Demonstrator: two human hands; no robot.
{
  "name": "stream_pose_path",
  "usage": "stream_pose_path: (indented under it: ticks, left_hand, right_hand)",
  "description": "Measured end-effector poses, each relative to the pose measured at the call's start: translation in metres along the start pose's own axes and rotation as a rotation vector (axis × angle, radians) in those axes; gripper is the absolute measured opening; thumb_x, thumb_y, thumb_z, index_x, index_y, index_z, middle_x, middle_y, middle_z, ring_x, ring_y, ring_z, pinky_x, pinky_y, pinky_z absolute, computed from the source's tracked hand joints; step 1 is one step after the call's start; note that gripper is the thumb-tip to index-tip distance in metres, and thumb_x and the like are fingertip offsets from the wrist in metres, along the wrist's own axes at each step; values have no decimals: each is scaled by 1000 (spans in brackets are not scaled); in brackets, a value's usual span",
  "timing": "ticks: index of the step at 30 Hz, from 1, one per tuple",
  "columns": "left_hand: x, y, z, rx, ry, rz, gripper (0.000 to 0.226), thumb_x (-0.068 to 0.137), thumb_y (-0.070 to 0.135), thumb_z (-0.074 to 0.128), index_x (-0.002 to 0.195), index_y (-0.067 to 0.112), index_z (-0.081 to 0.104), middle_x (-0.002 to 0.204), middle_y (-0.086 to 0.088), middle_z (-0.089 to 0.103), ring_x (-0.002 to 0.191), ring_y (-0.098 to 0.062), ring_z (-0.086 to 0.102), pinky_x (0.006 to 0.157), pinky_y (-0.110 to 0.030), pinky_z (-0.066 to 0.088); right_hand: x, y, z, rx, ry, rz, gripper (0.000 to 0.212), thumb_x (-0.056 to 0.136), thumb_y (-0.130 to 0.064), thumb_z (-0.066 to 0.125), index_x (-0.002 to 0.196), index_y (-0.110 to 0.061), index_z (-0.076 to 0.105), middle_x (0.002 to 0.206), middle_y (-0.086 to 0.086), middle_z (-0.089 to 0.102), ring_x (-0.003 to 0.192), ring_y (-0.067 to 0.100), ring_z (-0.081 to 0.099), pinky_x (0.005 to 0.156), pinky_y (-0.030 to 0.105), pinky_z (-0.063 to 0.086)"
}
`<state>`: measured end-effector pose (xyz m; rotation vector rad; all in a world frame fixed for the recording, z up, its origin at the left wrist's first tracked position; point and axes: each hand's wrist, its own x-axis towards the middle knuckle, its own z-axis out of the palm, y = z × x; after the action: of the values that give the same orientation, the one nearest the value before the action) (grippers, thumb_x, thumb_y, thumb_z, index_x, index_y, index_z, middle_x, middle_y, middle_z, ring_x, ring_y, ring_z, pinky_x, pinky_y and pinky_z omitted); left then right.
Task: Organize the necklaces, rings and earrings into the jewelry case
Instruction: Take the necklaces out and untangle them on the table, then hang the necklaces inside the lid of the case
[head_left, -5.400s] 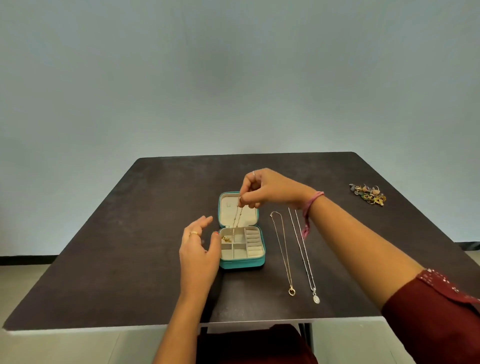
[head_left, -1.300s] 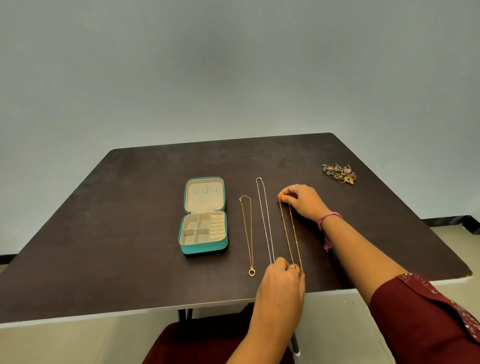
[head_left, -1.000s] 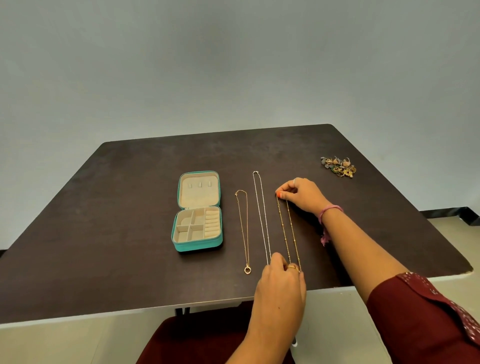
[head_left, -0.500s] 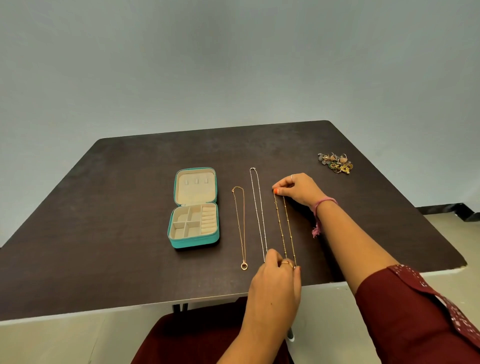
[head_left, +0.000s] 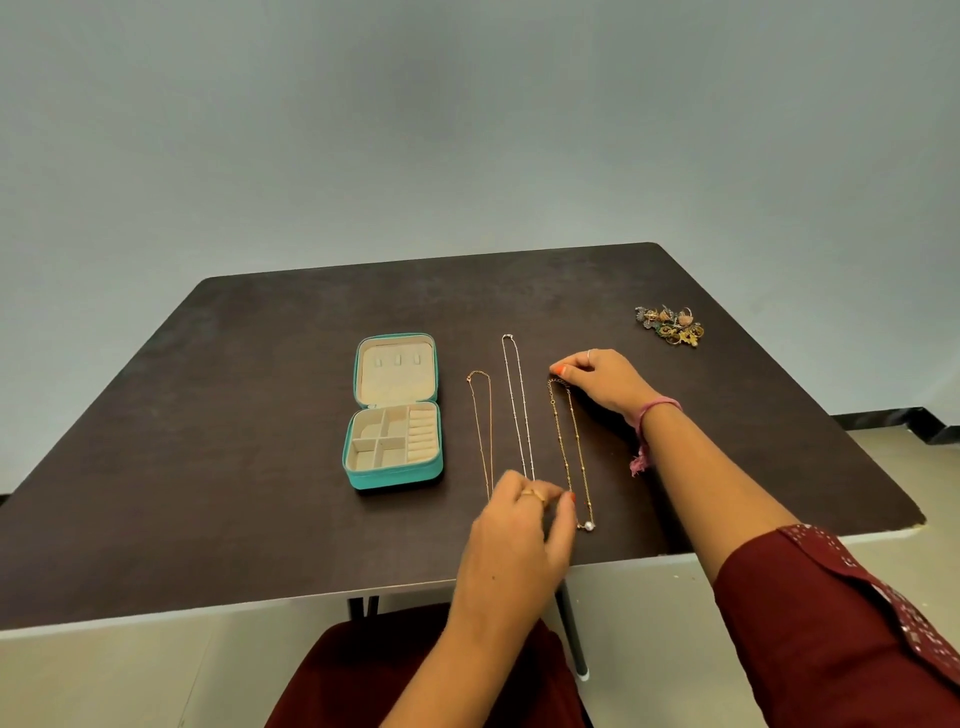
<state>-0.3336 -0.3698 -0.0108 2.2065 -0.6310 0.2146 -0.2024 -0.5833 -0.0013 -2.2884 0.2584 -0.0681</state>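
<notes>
Lying in three straight lines at the centre of the frame on the dark table, the rose-gold necklace, the silver necklace and the beaded gold necklace sit right of the open teal jewelry case. The right hand rests curled at the beaded chain's upper end, though whether it pinches the clasp is unclear. The left hand, loosely curled, hovers near its pearl end, while a pile of rings and earrings lies at the upper right.

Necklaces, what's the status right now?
Three thin chain necklaces flat on dark table. Left hand and right hand at beaded chain's ends. Open teal jewelry case empty, unobstructed.
</notes>
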Motion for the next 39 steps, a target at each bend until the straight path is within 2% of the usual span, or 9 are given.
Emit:
stream_pose_path:
  ticks: [3,8,11,13,19,23,32,35,39]
  left_hand:
    - [11,-17,-20,-34,120,-29,11,92,26,61,91,20,69,86,11,55,69,-4,54,66,-19,45]
    - [26,-51,-58,-48,351,-87,7,90,16,62,89,14,68,87,7,58,75,-6,57,69,-10,44]
    - [31,-78,-70,-9,404,-152,10,93,20,59,92,15,68,92,5,58,85,-16,58,71,-37,52]
    - [31,-90,-74,13,429,-161,10,93,22,59,92,17,67,91,9,56,87,-15,55,69,-41,52]
    - [26,-96,-76,-68,467,-117,8,92,19,59,86,23,60,85,17,51,84,-14,57,60,-28,50]
    - [27,-101,-77,-143,483,-157,11,93,17,59,82,20,61,84,9,55,78,-11,57,58,-16,44]
    - [29,-100,-80,-249,463,-181,13,93,14,59,81,17,63,80,5,56,69,-5,53,53,-12,40]
    - [29,-99,-81,-255,452,-176,15,93,15,60,78,19,63,80,6,56,67,-8,52,53,-14,40]
    - [29,-99,-82,-280,453,-181,17,92,14,60,77,20,62,79,6,55,65,-6,52,53,-12,39]
  right_hand:
    - [-5,8,2,57,99,-23,26,99,-18,47,117,-14,65,113,1,63,105,14,56,93,26,41]
    - [-12,20,10,401,355,-30,21,97,-15,48,105,-18,67,89,0,65,86,13,59,82,30,49]
    - [-12,21,11,507,389,-8,20,97,-14,50,106,-13,68,86,-2,64,81,9,58,78,26,49]
    - [-11,21,11,522,394,-5,19,96,-14,51,105,-16,67,85,-3,65,80,8,58,77,24,49]
    - [-10,20,11,513,369,13,19,96,-14,51,104,-15,68,85,-2,65,80,8,58,78,24,50]
    - [-4,12,11,499,334,50,22,95,-12,53,109,-5,69,81,-3,63,71,5,54,65,16,46]
    - [20,-51,24,-200,65,-149,16,89,-30,64,98,-21,74,97,-6,67,93,10,58,87,29,45]
    - [31,-64,35,-406,-23,-113,16,90,-34,61,99,-28,73,108,-7,67,103,14,56,96,44,43]
    - [42,-74,47,-484,-64,-70,15,91,-35,59,100,-33,71,107,-7,68,106,16,56,99,45,34]
